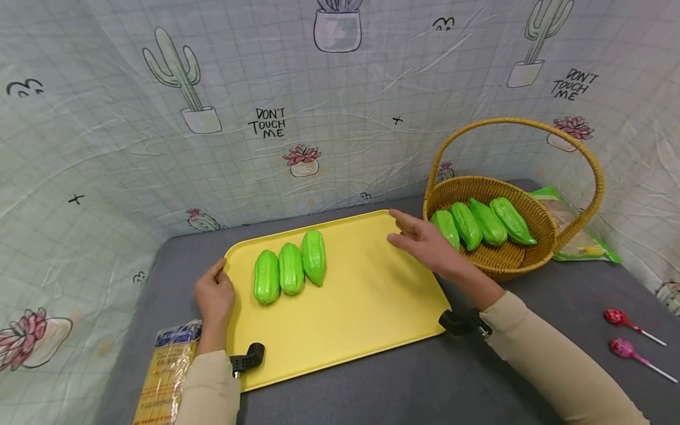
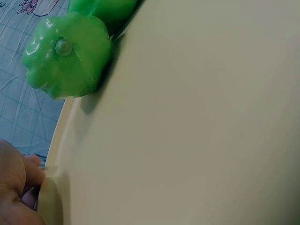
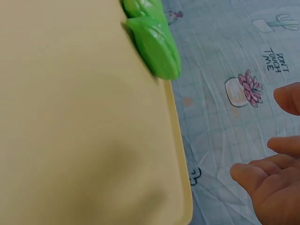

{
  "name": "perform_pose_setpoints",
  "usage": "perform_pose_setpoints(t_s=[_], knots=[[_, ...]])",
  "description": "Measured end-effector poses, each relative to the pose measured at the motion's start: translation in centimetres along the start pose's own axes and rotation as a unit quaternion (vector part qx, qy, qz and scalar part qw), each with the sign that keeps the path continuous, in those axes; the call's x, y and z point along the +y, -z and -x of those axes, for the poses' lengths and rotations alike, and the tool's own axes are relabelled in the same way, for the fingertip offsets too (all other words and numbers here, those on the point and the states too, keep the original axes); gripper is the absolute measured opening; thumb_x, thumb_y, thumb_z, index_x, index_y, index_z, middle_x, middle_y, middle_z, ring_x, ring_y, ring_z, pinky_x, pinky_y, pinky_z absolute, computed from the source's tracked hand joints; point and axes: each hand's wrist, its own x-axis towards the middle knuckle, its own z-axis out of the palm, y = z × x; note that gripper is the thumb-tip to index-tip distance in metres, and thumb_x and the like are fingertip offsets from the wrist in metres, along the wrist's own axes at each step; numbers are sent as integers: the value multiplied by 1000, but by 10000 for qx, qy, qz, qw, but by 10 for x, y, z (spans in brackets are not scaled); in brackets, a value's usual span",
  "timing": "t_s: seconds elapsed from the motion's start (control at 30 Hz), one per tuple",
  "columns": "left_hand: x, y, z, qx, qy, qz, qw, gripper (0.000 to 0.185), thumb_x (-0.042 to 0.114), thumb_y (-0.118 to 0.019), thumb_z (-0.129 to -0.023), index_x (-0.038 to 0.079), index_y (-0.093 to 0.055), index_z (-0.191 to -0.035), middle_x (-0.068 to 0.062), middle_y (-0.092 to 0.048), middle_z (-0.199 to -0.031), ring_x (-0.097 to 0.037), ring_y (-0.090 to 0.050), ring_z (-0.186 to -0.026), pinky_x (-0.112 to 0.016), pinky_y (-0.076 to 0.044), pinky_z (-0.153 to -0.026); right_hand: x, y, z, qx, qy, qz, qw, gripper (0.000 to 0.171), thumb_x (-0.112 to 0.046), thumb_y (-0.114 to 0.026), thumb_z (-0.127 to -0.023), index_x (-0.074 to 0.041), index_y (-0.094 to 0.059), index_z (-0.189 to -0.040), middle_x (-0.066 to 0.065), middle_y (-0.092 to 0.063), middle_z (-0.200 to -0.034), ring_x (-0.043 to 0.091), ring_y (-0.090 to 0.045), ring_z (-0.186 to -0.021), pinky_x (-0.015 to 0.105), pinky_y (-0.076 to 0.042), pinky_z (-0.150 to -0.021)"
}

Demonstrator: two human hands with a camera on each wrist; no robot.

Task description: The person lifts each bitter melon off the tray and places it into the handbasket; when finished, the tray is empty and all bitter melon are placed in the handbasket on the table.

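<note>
— Where are your hands right now?

— My left hand grips the near-left rim of the yellow tray, fingers curled over its edge; the left wrist view shows them tucked against the lip. My right hand hovers open over the tray's far-right corner, fingers loosely extended, holding nothing.

— And the green gourds?

— Three already lie on the tray, side by side and touching, long axes running away from me. Four more lie in the wicker basket, packed in a row. The nearest one in the basket sits just beyond my right fingertips, to the right of the palm.

— Which hand is closer to it?

— The right, by far. The left is well apart, across the whole tray.

— How does that gourd lie?

— Long axis slanting away from me and leftward, near end pointing back toward the basket's front rim. I judge a grasp across its middle suits that lie.

— What do they look like?

— Glossy bright green, ribbed lengthwise, tapering at the ends, with a small nub at one tip. They look like smooth plastic, so probably light and a bit slippery.
</note>
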Motion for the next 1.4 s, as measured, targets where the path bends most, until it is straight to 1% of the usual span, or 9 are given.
perform_pose_setpoints(t_s=[0.2,0.33,0.57,0.83,1.07,1.2,1.3,1.4], knots=[[-1,0,0,13,22,-15,10000,41,2,-40,-106,0,-60,-141,-23,-56,-148,-40,-47,-143,-53,-42,-117,0,-22,-9,-117,17,-175,9998,70,-28,-54,-107,-7,-20,-164,11,-14,-172,36,-16,-159,53,-29,-125],[-1,0,0,-4,64,-3,10000,41,3,-39,-106,1,-60,-142,-22,-55,-148,-39,-47,-143,-52,-42,-117,1,-36,-16,-196,-15,-268,9994,70,-28,-56,-106,-9,-21,-164,12,-17,-172,37,-19,-158,52,-31,-125],[-1,1,-1,-129,105,53,9998,43,4,-37,-107,3,-57,-145,-21,-52,-152,-39,-44,-145,-53,-42,-117,2,-58,-23,-281,-124,-450,9985,70,-28,-57,-105,-9,-23,-164,12,-19,-171,34,-20,-158,51,-30,-126],[-1,0,-1,-61,102,-8,9999,42,4,-38,-107,3,-59,-143,-21,-54,-150,-39,-46,-144,-53,-42,-116,3,-81,-35,-374,-301,-606,9970,68,-28,-57,-105,-12,-25,-163,11,-22,-171,31,-20,-159,50,-30,-126],[-1,0,-1,-37,117,-23,9999,42,4,-38,-107,3,-60,-143,-21,-54,-150,-39,-46,-144,-52,-42,-117,6,-103,-47,-336,-311,-545,9975,67,-26,-57,-105,-13,-26,-163,11,-23,-170,34,-22,-158,51,-30,-126],[0,0,-1,-108,157,40,9998,42,5,-38,-108,4,-58,-144,-20,-53,-152,-38,-45,-145,-52,-42,-117,5,-116,-55,-209,-278,-542,9979,66,-23,-58,-105,-11,-28,-163,10,-25,-170,37,-24,-157,52,-31,-125],[0,0,-1,-140,163,75,9997,42,6,-37,-108,4,-57,-145,-19,-52,-152,-38,-44,-146,-52,-42,-117,4,-123,-61,-130,-267,-529,9982,66,-22,-58,-104,-12,-29,-162,9,-25,-170,38,-26,-156,51,-32,-125],[-1,0,-1,-127,154,66,9998,42,5,-37,-108,3,-57,-145,-20,-53,-152,-38,-44,-146,-51,-42,-117,3,-130,-66,-79,-241,-500,9984,66,-23,-58,-104,-10,-29,-162,11,-24,-170,37,-26,-155,51,-31,-125]])
